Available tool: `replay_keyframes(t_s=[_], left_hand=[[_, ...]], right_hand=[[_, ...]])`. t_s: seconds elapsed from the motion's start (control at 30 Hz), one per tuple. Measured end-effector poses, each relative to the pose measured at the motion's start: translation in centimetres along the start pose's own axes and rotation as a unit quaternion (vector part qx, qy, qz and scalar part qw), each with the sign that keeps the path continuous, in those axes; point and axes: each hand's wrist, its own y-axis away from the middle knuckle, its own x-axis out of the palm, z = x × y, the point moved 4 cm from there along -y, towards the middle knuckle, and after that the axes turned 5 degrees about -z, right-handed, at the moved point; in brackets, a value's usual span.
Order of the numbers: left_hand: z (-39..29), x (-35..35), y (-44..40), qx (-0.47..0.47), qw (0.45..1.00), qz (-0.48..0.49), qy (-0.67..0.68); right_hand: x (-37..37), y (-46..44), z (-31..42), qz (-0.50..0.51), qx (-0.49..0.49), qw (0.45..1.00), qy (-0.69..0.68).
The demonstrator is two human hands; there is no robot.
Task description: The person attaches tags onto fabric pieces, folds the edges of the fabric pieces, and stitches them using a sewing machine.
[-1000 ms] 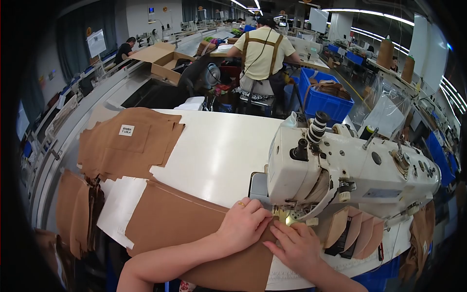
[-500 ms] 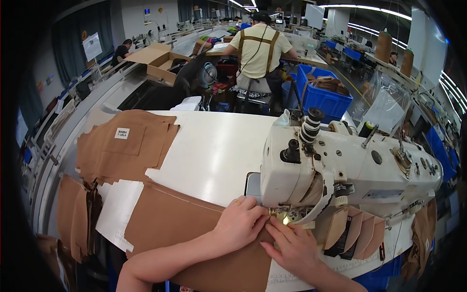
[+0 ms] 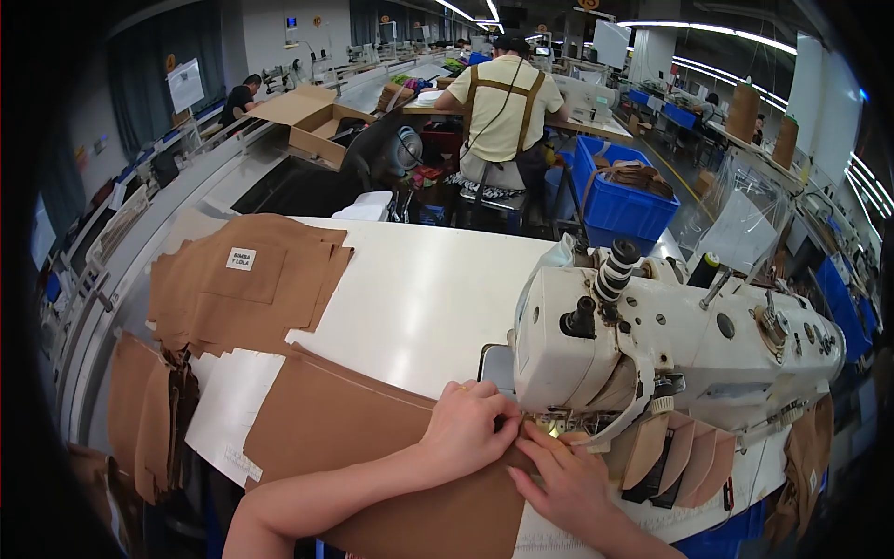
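Note:
A large brown fabric panel (image 3: 372,438) lies on the white sewing table, with a pale line along its upper edge. My left hand (image 3: 470,424) is curled at the panel's right end, thumb and fingers pinching its edge. Close beside it, my right hand (image 3: 563,480) has its fingertips on the same edge, thumb apart from the index finger; the cloth under the fingers is mostly hidden. Both hands are just in front of the lit needle area (image 3: 556,430) of the white sewing machine (image 3: 577,345). The needle itself cannot be made out.
Stacked brown pieces (image 3: 228,293) with a white label lie at the back left. A compartmented holder (image 3: 684,461) stands right of my right hand. Beyond the table are a blue crate (image 3: 624,210), a cardboard box (image 3: 321,130) and a seated person (image 3: 503,107).
The camera view has shifted slightly, so the machine appears lower and farther right. My left fingers are bunched more tightly at the cloth edge. Both hands stay by the needle area.

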Motion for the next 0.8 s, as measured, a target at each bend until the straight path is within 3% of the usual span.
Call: replay_keyframes(t_s=[0.67, 0.8], left_hand=[[0.8, 0.9, 0.2, 0.025, 0.999, 0.027, -0.033], [-0.1, 0.4, 0.1, 0.036, 0.999, -0.030, -0.012]], right_hand=[[-0.7, 0.6, 0.1, -0.028, -0.014, 0.999, -0.035], [-2.0, 1.4, 0.8, -0.041, -0.025, 0.995, -0.090]])
